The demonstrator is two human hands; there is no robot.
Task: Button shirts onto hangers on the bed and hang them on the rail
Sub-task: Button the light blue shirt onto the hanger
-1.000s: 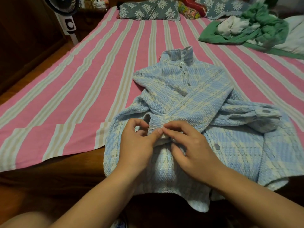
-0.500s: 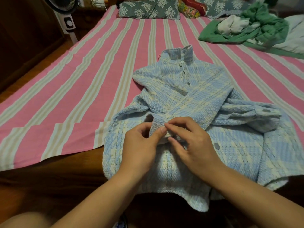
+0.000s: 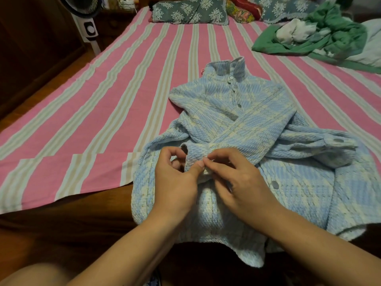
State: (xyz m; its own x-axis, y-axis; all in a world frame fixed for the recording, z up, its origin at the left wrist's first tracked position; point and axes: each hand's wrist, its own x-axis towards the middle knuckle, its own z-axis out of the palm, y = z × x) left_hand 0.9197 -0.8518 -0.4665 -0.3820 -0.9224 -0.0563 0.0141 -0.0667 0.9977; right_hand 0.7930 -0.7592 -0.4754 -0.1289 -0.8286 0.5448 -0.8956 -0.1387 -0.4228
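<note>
A light blue and cream checked shirt lies face up on the pink striped bed, collar away from me, its hem hanging over the near edge. Both sleeves are folded across the front, and the upper buttons look fastened. My left hand pinches the cuff of the sleeve lying across the middle of the shirt. My right hand pinches the same cuff from the right side, fingertips meeting my left thumb. No hanger or rail is visible.
A heap of green and white clothes lies at the far right of the bed. Patterned pillows line the head end. A standing fan is at the far left beside dark wooden furniture. The wooden bed frame runs along the near edge.
Both hands stayed on the sleeve cuff, working it with small finger movements; the cuff end has been lifted and bunched slightly upward. The shirt has not shifted otherwise.
</note>
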